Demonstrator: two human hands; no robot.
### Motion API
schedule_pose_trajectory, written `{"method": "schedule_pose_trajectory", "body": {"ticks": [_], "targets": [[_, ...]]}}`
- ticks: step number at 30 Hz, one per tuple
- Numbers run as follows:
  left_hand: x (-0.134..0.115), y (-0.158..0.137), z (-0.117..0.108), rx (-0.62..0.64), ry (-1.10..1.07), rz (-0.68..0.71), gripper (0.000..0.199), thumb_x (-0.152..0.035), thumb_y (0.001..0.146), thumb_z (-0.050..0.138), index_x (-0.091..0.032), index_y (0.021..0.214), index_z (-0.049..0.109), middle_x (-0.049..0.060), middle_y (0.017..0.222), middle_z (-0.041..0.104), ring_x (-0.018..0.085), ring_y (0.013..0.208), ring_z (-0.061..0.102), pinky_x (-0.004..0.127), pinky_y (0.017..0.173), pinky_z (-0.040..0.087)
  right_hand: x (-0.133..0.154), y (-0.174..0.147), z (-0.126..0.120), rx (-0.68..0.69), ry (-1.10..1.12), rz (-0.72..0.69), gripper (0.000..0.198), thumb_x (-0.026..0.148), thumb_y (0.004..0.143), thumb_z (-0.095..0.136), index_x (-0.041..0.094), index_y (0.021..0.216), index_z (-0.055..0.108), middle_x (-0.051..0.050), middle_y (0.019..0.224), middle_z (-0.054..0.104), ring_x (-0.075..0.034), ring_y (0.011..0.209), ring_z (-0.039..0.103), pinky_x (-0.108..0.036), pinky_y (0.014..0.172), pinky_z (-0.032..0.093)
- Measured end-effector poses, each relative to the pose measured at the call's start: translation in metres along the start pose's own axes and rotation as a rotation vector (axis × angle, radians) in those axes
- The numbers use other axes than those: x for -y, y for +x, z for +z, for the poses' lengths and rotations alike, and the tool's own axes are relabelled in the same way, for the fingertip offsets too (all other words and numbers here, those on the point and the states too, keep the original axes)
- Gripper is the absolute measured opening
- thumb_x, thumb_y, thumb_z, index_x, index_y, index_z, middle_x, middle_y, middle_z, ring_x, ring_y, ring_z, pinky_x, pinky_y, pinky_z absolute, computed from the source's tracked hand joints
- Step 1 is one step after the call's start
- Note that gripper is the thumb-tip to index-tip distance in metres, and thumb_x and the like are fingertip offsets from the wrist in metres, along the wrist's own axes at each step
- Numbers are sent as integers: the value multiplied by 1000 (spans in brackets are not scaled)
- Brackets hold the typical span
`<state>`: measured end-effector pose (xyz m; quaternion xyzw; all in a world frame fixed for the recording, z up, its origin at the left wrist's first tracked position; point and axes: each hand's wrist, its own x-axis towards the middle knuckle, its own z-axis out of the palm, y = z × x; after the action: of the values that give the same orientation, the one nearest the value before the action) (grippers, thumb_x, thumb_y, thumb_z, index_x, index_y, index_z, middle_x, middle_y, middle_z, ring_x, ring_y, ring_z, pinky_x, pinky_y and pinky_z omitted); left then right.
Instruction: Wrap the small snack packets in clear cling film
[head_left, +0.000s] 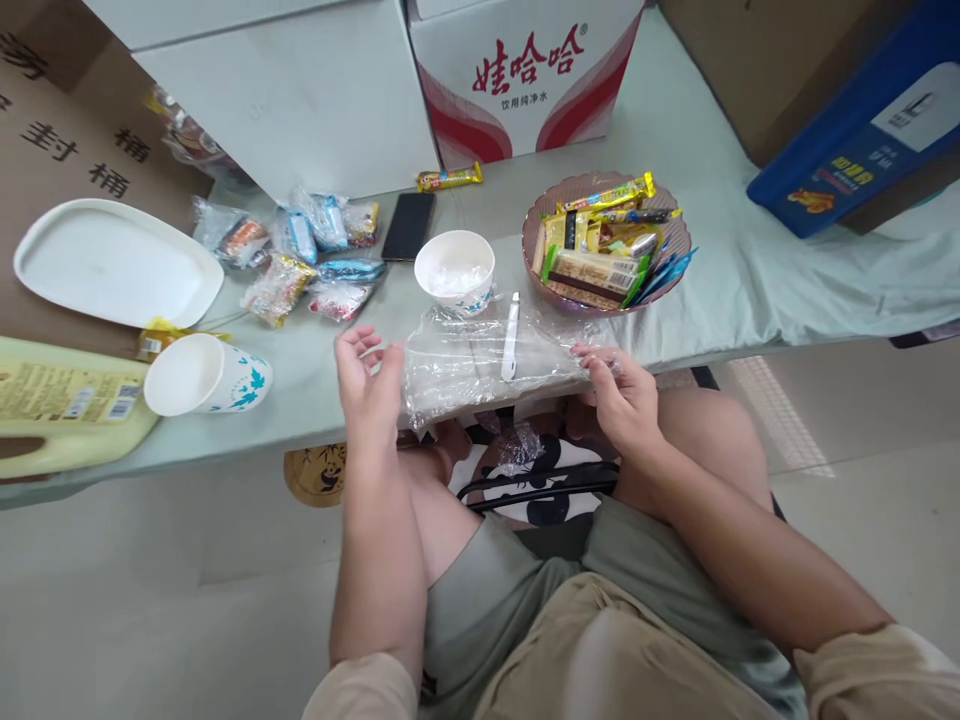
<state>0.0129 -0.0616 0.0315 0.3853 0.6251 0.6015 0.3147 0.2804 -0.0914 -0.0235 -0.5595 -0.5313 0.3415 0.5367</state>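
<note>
A clear plastic bag (450, 365) lies spread along the front edge of the table, its lower edge hanging slightly over. My right hand (626, 395) pinches the right end of this plastic between thumb and fingers. At the left end, my left hand (367, 380) is raised beside the plastic with its fingers apart and nothing visible in it. On the plastic rests a slim white utility knife (510, 345), pointing away from me. Just behind stands a white paper cup (455, 250) with something clear and crumpled inside.
A pink glass bowl (534, 222) of wrapped snacks stands back right. Several snack packets (279, 290), a dark phone (409, 227) and a yellow snack stick (448, 178) lie behind. A tipped paper cup (208, 375), white tray (120, 260) and yellow jug (67, 405) are left. Boxes (525, 80) line the back.
</note>
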Motion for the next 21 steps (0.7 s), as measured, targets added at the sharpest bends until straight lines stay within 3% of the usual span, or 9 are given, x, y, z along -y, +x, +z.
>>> {"method": "schedule_pose_trajectory", "body": {"ticks": [1,4,6,7,9,12,16,21], "targets": [[-4,-9,0,55,61,147,25,-27,74,78,-26,95,64,0,98,62,14,89,59,22,76,49,0,1,0,-1,7,13,26,44,95,56,25,84,68,-5,103,78,-24,105,72,-42,97,54],[-9,-36,8,459,356,493,29,-30,69,84,-27,94,69,4,102,67,25,107,59,41,102,45,-1,3,2,-8,46,34,26,43,94,56,24,80,67,-5,100,78,-23,100,73,-41,93,55],[-4,-46,18,662,556,587,35,-29,69,85,-29,101,72,7,118,68,32,122,57,50,112,39,-2,4,3,-19,75,55,27,43,94,56,24,79,66,-5,99,78,-23,100,72,-41,93,54],[0,-47,21,723,597,610,28,-25,74,81,-28,101,73,7,121,69,32,124,57,52,112,39,-2,5,4,-28,84,70,27,43,94,56,24,78,66,-5,99,78,-23,99,72,-41,93,54],[8,-43,23,782,539,626,14,-18,85,67,-26,93,74,6,108,75,26,111,66,47,104,48,-3,7,4,-53,93,99,28,44,93,57,23,76,65,-5,97,77,-23,97,72,-40,90,54],[12,-31,13,786,366,544,16,-18,89,60,-22,86,74,5,91,77,18,88,71,33,85,57,-5,10,4,-82,107,125,28,44,89,60,23,71,63,-4,89,76,-22,91,71,-39,86,54],[7,-23,2,744,390,226,12,-23,83,64,-19,82,75,2,76,75,13,66,67,23,63,55,-11,13,2,-97,113,123,27,42,87,60,23,66,61,-3,81,73,-22,87,70,-37,83,53],[5,-18,3,669,262,-144,25,-35,69,78,-15,85,73,5,75,74,14,63,66,22,54,53,-16,13,-1,-104,97,134,25,38,87,59,23,67,60,-2,79,71,-22,84,68,-36,81,52]]}}
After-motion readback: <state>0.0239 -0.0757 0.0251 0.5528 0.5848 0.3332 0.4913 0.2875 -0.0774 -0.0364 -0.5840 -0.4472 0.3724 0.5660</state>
